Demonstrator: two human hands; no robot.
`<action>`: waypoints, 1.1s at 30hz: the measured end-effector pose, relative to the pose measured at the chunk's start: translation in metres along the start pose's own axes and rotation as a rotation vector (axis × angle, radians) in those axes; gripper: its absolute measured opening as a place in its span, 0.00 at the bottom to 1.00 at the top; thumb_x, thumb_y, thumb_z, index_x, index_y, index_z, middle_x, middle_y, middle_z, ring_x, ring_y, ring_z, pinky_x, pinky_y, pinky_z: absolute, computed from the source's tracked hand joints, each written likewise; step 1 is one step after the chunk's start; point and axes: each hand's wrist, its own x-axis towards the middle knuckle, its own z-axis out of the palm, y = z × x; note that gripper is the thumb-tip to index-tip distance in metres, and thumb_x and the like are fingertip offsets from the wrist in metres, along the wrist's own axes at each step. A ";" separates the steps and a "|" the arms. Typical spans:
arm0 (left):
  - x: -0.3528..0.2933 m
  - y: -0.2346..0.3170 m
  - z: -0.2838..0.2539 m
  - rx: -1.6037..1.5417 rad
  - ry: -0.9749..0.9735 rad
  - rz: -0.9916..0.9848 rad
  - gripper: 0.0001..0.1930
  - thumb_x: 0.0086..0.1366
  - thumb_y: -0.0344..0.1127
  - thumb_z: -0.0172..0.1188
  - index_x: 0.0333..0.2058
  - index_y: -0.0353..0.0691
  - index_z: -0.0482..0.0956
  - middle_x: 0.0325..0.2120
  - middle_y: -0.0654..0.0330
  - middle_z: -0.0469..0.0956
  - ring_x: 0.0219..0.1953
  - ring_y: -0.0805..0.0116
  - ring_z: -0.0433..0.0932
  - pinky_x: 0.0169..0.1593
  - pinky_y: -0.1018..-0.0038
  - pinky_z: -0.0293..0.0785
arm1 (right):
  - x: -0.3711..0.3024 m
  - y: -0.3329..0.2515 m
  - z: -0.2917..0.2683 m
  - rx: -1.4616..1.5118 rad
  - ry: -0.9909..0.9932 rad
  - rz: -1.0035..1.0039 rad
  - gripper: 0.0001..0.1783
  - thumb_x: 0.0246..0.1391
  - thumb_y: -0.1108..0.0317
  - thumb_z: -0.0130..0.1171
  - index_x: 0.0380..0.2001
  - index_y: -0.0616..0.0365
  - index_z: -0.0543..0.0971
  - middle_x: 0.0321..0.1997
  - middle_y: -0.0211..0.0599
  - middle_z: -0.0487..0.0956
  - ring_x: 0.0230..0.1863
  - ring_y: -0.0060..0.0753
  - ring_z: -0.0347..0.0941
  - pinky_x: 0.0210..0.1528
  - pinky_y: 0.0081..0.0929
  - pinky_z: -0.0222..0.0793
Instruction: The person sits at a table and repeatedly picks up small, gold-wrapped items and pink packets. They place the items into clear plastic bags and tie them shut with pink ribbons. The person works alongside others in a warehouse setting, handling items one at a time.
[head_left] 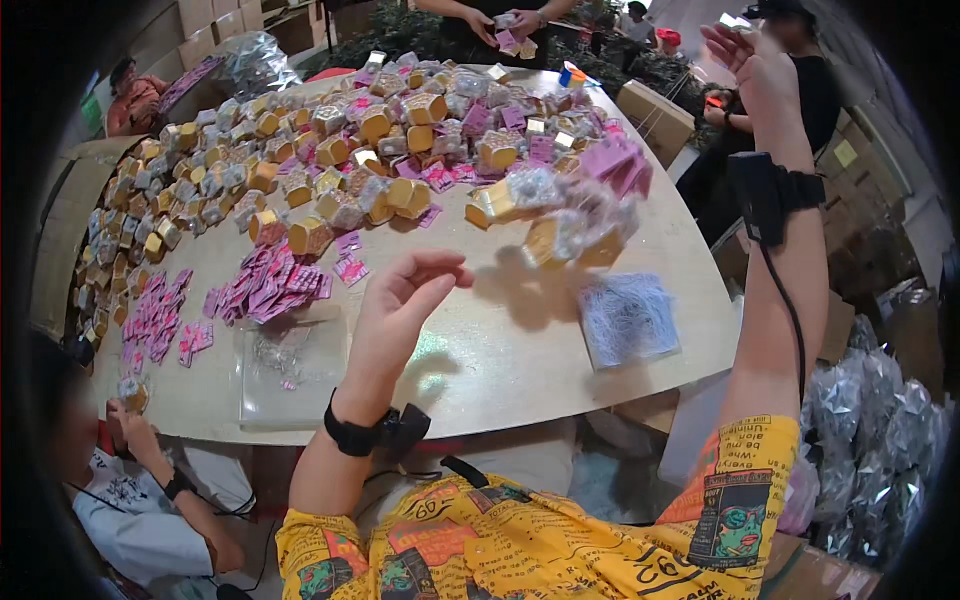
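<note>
My left hand (405, 305) is above the table's near middle, fingers loosely curved and thumb a little apart, with nothing visible in it. Up at the far right, my right hand (755, 65) is raised with fingers apart; a small whitish patch beside its fingertips cannot be made out. Between the hands, a motion-smeared bunch of clear-wrapped, gold-based packs (580, 235) seems to hang above the table, a shadow beneath it. Pink cards (617, 163) are blurred just beyond. At the near right lies a flat square bundle of pale lavender strings (628, 320).
A large heap of wrapped gold packs (330, 150) covers the table's far and left parts. Piles of pink cards (270, 283) lie beside a clear shallow tray (290, 380). Co-workers stand across the table and sit at left. Cartons (655, 118) and silvery bags (870, 430) are at right.
</note>
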 end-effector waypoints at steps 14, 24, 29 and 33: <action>-0.077 -0.015 -0.053 0.186 0.130 -0.196 0.06 0.61 0.25 0.51 0.34 0.31 0.75 0.29 0.58 0.77 0.34 0.71 0.76 0.42 0.77 0.70 | -0.150 0.170 -0.076 -1.042 -0.015 0.171 0.11 0.49 0.66 0.51 0.23 0.65 0.74 0.27 0.53 0.77 0.30 0.49 0.74 0.35 0.41 0.68; -0.109 -0.031 -0.068 0.344 0.284 -0.202 0.05 0.60 0.23 0.51 0.32 0.32 0.76 0.26 0.60 0.76 0.32 0.74 0.74 0.39 0.79 0.68 | -0.321 0.108 -0.005 -1.136 -0.749 0.706 0.43 0.38 0.38 0.60 0.56 0.50 0.67 0.66 0.55 0.52 0.67 0.56 0.45 0.64 0.51 0.45; -0.120 -0.034 -0.067 0.432 0.235 -0.206 0.05 0.60 0.24 0.52 0.32 0.31 0.75 0.28 0.60 0.76 0.34 0.75 0.75 0.41 0.79 0.70 | -0.321 0.116 -0.049 -1.042 -0.862 0.636 0.42 0.37 0.43 0.62 0.54 0.54 0.68 0.64 0.58 0.53 0.65 0.58 0.47 0.65 0.41 0.48; -0.117 -0.022 -0.065 0.459 0.183 -0.186 0.05 0.59 0.24 0.53 0.32 0.31 0.76 0.29 0.58 0.77 0.34 0.70 0.76 0.39 0.77 0.70 | -0.304 0.098 -0.057 -1.015 -0.915 0.644 0.48 0.30 0.45 0.69 0.56 0.53 0.66 0.62 0.63 0.55 0.64 0.59 0.51 0.64 0.41 0.50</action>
